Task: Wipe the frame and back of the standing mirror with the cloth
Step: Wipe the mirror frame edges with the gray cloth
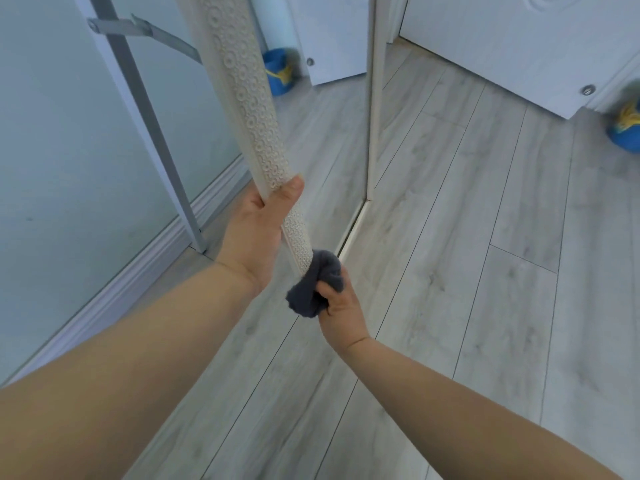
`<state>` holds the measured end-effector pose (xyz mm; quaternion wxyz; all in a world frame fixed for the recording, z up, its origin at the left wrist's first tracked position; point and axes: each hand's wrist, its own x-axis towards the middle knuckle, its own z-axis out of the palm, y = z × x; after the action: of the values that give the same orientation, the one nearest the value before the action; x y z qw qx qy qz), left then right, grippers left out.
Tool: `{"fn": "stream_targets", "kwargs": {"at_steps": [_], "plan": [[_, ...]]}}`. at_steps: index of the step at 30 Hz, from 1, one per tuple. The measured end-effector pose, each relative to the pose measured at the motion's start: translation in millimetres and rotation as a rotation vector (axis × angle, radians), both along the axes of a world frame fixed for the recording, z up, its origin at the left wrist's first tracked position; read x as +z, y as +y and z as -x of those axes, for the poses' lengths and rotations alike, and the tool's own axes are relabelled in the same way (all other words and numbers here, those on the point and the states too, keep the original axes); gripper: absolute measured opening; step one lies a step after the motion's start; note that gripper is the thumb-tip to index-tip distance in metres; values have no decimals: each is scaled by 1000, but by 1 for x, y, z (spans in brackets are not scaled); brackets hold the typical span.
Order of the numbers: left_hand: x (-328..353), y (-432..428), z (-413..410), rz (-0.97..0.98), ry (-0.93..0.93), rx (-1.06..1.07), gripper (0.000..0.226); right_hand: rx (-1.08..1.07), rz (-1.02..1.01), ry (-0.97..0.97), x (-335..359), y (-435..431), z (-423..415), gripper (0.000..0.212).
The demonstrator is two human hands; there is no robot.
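Standing mirror with a cream frame embossed in small rings [239,98] runs down the middle of the head view, its near side edge facing the camera and its foot towards the pale grey wood-plank floor [450,306]; behind it on the left a grey metal stand leg [152,126] slants down to the floor beside the pale wall's skirting, tied to the frame by a grey strap [166,36]. The left hand [259,230] has its grip clenched round the frame's edge, thumb laid over the embossed face, steadying it; just below, the bunched dark grey cloth [315,285] is pressed against the frame near its lower end; the right hand [341,310] grips that cloth, fingers curled into its folds. Right of the frame the mirror glass [322,150] reflects floorboards and a blue tub; the blue tub with yellow strands [623,129] itself sits at the floor's far right edge below a white cupboard [519,46].

The step in hand looks like wiping the near side rail of the frame, close to its bottom; whether the cloth has reached the lowest corner cannot be told, since the cloth hides it. Next, I judge, comes the bottom rail or the back; that calls for the left grip to keep the mirror from tipping while the cloth is shifted round behind the frame, towards the stand leg.
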<state>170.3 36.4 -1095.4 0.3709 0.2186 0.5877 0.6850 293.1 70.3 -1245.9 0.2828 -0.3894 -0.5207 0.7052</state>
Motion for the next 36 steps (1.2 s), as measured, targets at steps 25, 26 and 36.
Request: {"fn": "stream_targets", "kwargs": {"at_steps": [25, 26, 36], "plan": [[-31, 8, -7, 26, 133, 54, 39, 71, 48, -629, -40, 51, 10, 28], [-31, 9, -7, 29, 132, 51, 38, 5, 69, -596, -36, 57, 16, 28], [-32, 8, -7, -9, 219, 57, 9, -137, -471, 45, 35, 37, 34, 45]]}}
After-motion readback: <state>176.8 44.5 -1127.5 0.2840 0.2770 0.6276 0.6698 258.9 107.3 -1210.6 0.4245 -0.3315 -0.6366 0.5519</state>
